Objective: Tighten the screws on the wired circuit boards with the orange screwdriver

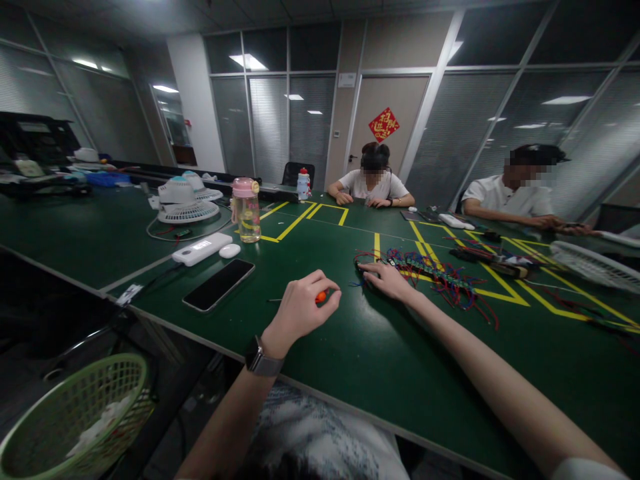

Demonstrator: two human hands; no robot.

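Note:
My left hand [303, 310] is closed above the table, its fingers curled round a screwdriver with an orange handle [321, 297]. The handle end shows between thumb and forefinger, and the thin shaft pokes out at the hand's left. To the right, my right hand [389, 281] reaches forward with fingers stretched out and low, at the near left end of a row of small green circuit boards [440, 272]. Red and blue wires stick out all round the boards. The fingertips touch something dark at that end; what lies beneath them is partly hidden.
A phone [219, 285], a white power bank [203, 249], a white round case [229, 251] and a pink-lidded bottle [247, 213] stand left. Beyond are white fans [187, 200]. Two people sit across the green table. A green basket [125, 367] stands below the left edge.

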